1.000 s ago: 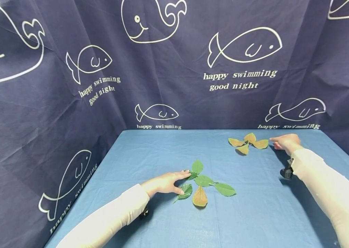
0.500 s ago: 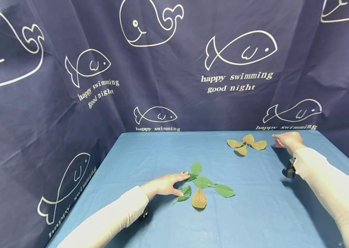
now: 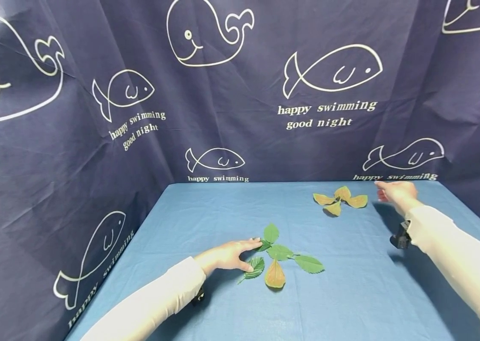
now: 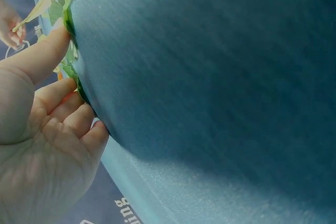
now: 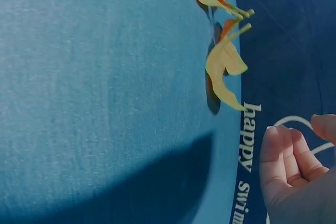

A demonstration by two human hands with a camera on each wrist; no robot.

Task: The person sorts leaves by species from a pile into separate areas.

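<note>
My left hand (image 3: 230,255) rests with fingers extended at the left side of a group of green leaves. Its thumb touches a ribbed green leaf (image 3: 257,266), and its fingertips touch a smaller dark green leaf (image 3: 264,245). Three more green leaves, one upright (image 3: 271,233), one central (image 3: 280,252) and one to the right (image 3: 309,264), lie alongside. Below them is an orange-brown leaf (image 3: 275,275). My right hand (image 3: 398,193), loosely curled and holding nothing, hovers right of several yellow-orange leaves (image 3: 333,208); in the right wrist view its thumb is apart from the fingers (image 5: 286,153).
A blue cloth (image 3: 206,213) covers the table. Dark blue curtains (image 3: 257,128) with white fish and whale drawings stand at the back and sides. A black wrist camera (image 3: 401,236) sits under the right sleeve.
My right hand has drawn back a little from the yellow-orange leaves and lifted, its fingers loosening. The left hand and the leaves keep their places; the head view has shifted slightly.
</note>
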